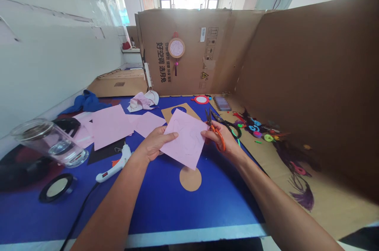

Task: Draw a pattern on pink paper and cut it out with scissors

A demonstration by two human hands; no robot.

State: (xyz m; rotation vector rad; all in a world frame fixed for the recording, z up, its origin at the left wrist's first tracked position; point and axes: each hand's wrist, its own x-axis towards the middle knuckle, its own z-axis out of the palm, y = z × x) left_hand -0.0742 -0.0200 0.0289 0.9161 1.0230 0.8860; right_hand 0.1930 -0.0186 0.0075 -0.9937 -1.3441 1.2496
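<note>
My left hand (pixel 154 143) pinches the left edge of a pink paper sheet (pixel 186 139) with faint curved pencil lines on it, lifted above the blue table (pixel 166 203). My right hand (pixel 222 136) grips orange-handled scissors (pixel 215 132), blades pointing up and away, and its fingers also touch the sheet's right edge. Under the sheet lies a round cardboard disc (pixel 190 178). A cardboard piece with a round hole (pixel 179 111) lies just beyond the sheet.
More pink sheets (pixel 112 124) lie to the left, with a white glue gun (pixel 116 165), a clear glass jar (pixel 50 142), a black tape roll (pixel 57 188) and a blue cloth (pixel 85 102). Black-handled scissors (pixel 229 124), coloured rings and purple tassels (pixel 299 164) lie right. Cardboard walls (pixel 296 65) stand behind.
</note>
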